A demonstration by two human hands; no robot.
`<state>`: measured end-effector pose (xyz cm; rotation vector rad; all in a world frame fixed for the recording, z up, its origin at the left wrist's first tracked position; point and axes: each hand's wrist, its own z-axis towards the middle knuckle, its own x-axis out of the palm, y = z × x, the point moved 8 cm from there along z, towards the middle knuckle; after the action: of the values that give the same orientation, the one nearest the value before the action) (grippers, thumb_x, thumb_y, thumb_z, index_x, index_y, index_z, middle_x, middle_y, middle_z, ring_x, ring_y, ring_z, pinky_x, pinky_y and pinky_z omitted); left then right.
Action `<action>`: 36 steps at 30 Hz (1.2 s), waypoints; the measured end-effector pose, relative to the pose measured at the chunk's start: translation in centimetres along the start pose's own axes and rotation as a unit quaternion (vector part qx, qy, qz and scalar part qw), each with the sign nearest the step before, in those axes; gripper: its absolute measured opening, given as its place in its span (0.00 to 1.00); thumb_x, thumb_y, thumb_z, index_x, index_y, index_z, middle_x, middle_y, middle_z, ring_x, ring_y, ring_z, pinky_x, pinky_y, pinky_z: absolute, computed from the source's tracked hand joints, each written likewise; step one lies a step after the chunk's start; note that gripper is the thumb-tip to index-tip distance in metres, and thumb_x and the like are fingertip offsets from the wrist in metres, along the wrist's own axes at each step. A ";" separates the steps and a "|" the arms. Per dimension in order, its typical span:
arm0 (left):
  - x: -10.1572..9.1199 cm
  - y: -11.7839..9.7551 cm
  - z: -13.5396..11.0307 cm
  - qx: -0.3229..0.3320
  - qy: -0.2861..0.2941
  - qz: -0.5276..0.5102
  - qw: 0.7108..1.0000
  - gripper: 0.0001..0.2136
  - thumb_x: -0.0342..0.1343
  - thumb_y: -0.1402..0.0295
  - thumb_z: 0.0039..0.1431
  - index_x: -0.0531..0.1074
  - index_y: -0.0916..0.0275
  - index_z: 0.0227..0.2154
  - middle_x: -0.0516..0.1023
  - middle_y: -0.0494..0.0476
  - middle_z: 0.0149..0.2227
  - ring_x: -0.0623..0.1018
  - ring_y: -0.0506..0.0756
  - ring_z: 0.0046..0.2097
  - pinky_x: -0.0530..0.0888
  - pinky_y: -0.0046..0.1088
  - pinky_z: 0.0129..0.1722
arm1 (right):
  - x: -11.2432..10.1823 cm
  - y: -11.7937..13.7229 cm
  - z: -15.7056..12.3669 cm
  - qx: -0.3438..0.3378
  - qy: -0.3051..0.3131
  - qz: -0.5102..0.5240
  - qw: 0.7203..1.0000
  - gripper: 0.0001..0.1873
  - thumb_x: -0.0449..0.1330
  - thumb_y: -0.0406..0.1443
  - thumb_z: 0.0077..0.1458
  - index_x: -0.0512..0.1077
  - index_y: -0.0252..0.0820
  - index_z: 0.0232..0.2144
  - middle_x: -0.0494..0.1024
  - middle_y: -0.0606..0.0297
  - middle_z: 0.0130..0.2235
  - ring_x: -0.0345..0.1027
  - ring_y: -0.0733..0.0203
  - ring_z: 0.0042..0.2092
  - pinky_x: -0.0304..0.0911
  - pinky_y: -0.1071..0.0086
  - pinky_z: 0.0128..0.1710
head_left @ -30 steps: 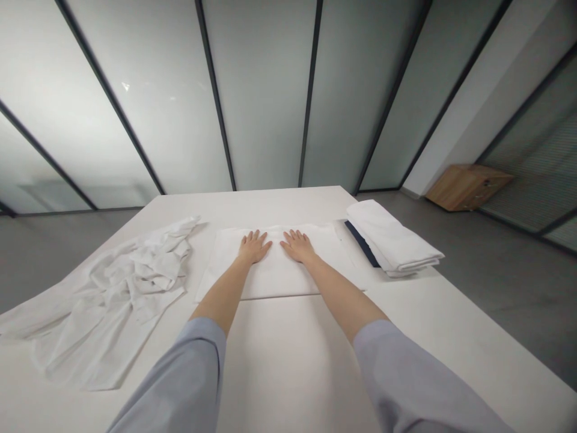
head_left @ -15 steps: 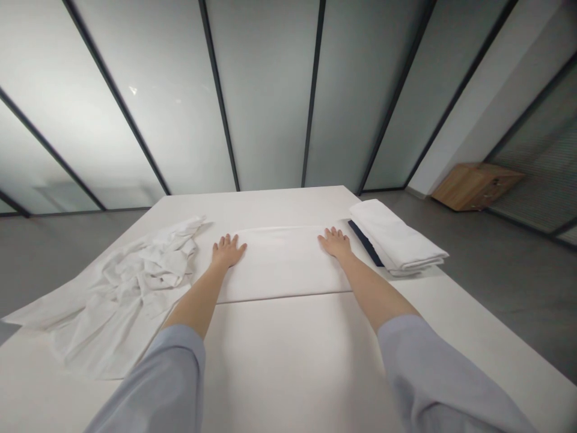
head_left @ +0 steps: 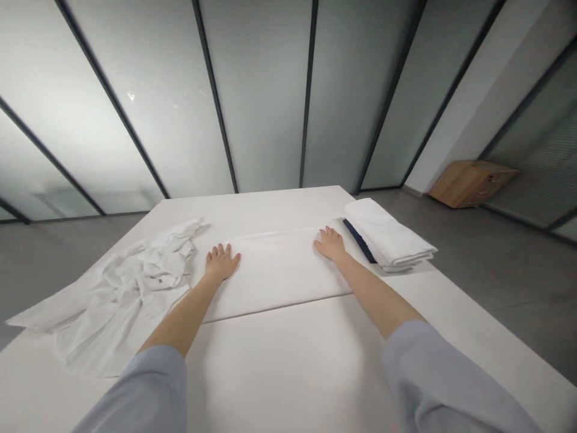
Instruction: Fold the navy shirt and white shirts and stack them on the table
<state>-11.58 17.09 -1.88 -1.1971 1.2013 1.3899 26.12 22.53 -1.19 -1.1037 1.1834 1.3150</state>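
A folded white cloth (head_left: 277,267) lies flat in the middle of the white table (head_left: 288,367). My left hand (head_left: 220,262) rests palm down on the cloth's left end, fingers stretched out. Flat on the cloth's right end lies my right hand (head_left: 330,243), fingers also spread. Neither hand holds anything. Both arms reach forward in light blue sleeves.
A crumpled white garment (head_left: 121,294) is heaped on the table's left side. A stack of folded white cloths (head_left: 387,237) with a dark item (head_left: 359,240) beneath sits at the right edge. Frosted glass panels stand behind; a wooden cabinet (head_left: 471,182) stands on the floor at right.
My hands slid apart from the middle of the folded cloth out to its left and right ends, staying flat on it.
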 end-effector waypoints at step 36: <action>-3.7 -6.5 -4.4 0.149 0.019 0.025 0.988 0.23 0.41 0.52 0.63 0.70 0.62 0.48 0.76 0.67 0.48 0.73 0.64 0.51 0.67 0.42 0.50 | -1.5 7.6 -9.5 -0.258 0.062 0.084 0.961 0.22 0.44 0.43 0.65 0.76 0.49 0.46 0.69 0.64 0.59 0.55 0.52 0.63 0.44 0.52 0.62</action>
<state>-4.35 13.26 0.83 -0.9932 1.4181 1.1759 18.64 12.88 -0.11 -1.4980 1.0667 1.7697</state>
